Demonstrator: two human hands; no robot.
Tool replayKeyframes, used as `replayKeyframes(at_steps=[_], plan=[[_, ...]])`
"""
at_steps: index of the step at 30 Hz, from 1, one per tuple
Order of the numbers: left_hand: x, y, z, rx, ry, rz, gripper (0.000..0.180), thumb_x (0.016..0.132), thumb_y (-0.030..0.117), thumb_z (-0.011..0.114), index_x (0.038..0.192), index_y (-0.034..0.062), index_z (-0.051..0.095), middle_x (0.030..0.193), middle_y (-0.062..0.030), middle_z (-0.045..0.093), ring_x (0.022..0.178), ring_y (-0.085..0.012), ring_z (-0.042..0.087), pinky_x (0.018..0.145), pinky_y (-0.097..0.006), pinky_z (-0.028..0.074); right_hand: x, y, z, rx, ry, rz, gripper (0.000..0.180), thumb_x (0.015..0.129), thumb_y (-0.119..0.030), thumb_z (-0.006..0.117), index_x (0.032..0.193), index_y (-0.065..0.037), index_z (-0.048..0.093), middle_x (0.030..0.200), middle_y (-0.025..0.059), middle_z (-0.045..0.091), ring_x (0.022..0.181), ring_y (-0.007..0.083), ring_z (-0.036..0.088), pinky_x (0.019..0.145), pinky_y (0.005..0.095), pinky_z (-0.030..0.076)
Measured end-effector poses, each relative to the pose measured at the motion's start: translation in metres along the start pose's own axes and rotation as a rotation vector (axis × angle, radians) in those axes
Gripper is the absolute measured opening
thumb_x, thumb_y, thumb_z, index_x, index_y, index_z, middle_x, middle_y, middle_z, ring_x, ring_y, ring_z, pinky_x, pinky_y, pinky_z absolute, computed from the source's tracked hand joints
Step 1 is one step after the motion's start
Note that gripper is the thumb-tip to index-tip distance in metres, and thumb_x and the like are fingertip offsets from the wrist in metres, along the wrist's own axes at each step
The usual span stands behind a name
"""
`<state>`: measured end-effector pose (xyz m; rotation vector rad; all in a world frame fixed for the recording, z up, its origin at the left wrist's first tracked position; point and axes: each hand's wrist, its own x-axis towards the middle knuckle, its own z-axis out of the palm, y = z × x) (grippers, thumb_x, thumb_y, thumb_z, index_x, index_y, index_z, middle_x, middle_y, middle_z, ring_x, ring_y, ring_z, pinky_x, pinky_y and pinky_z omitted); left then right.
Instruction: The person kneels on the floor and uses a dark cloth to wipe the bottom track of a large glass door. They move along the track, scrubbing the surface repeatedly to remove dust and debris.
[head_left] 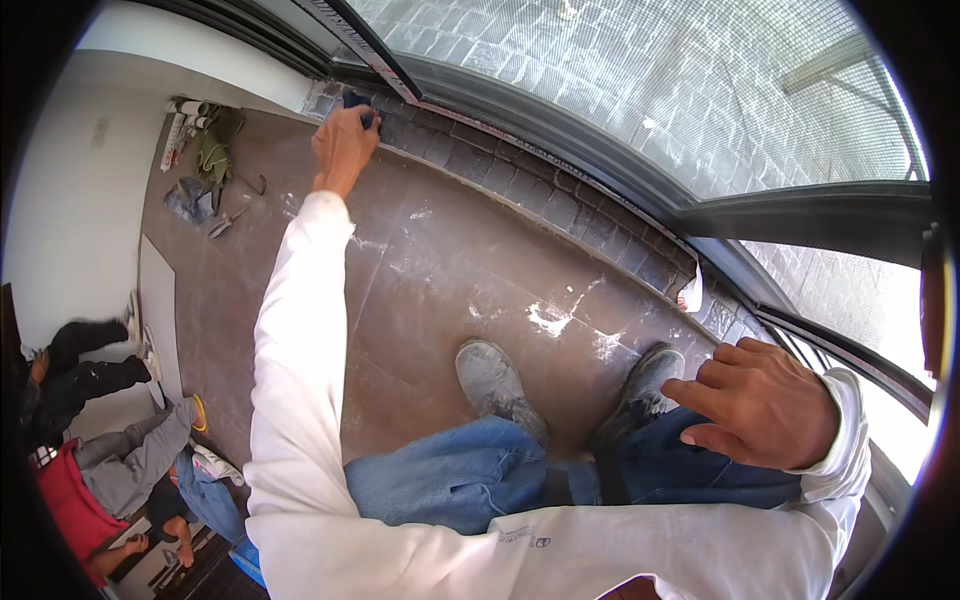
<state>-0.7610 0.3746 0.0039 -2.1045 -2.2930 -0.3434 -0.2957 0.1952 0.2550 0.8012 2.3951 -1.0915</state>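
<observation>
My left arm reaches far forward to the corner by the door frame. My left hand (343, 145) is closed around a small dark blue piece (357, 101), perhaps a cloth or sponge; the fingers cover much of it. It is at the end of the dark stone-tiled strip (490, 176) that runs along the foot of the dark metal door frame (560, 125). At the right, my right hand (755, 405) hangs above my knee with nothing in it, thumb and index finger apart and the other fingers loosely bent.
White smears (550, 318) mark the brown tiled floor (400, 300) near my boots (490, 375). A torn white scrap (690, 290) sticks up beside the strip. White tubes (173, 140) and a green bag (215, 150) lie by the left wall. Other people (110, 470) are at lower left.
</observation>
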Motion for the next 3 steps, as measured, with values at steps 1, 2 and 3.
replayKeyframes(at_steps=[1, 2, 3], plan=[[0.0051, 0.0010, -0.0003, 0.018, -0.010, -0.020, 0.018, 0.087, 0.034, 0.075, 0.100, 0.0224, 0.079, 0.104, -0.0152, 0.072, 0.098, -0.0390, 0.068, 0.083, -0.047, 0.053, 0.0005, -0.0016, 0.0002, -0.004, -0.001, -0.003, 0.044, 0.082, -0.028, 0.080, 0.117, -0.007, 0.065, 0.083, 0.0087, 0.066, 0.086, 0.0267, 0.065, 0.081, 0.0398, 0.051], [0.0060, 0.0013, -0.0012, 0.006, -0.072, -0.015, 0.022, 0.085, 0.036, 0.076, 0.102, 0.0222, 0.079, 0.109, -0.0151, 0.072, 0.101, -0.0384, 0.067, 0.086, -0.046, 0.053, 0.0007, -0.0019, -0.0004, -0.014, 0.002, -0.002, 0.044, 0.082, -0.028, 0.080, 0.118, -0.007, 0.065, 0.084, 0.0085, 0.067, 0.087, 0.0265, 0.065, 0.081, 0.0396, 0.050], [0.0027, -0.0005, -0.0033, -0.005, -0.135, -0.006, 0.025, 0.084, 0.037, 0.077, 0.103, 0.0220, 0.079, 0.115, -0.0150, 0.071, 0.104, -0.0379, 0.067, 0.089, -0.045, 0.053, 0.0000, -0.0021, -0.0009, -0.014, -0.001, 0.004, 0.045, 0.082, -0.028, 0.080, 0.118, -0.007, 0.065, 0.084, 0.0083, 0.067, 0.087, 0.0262, 0.065, 0.082, 0.0394, 0.050]])
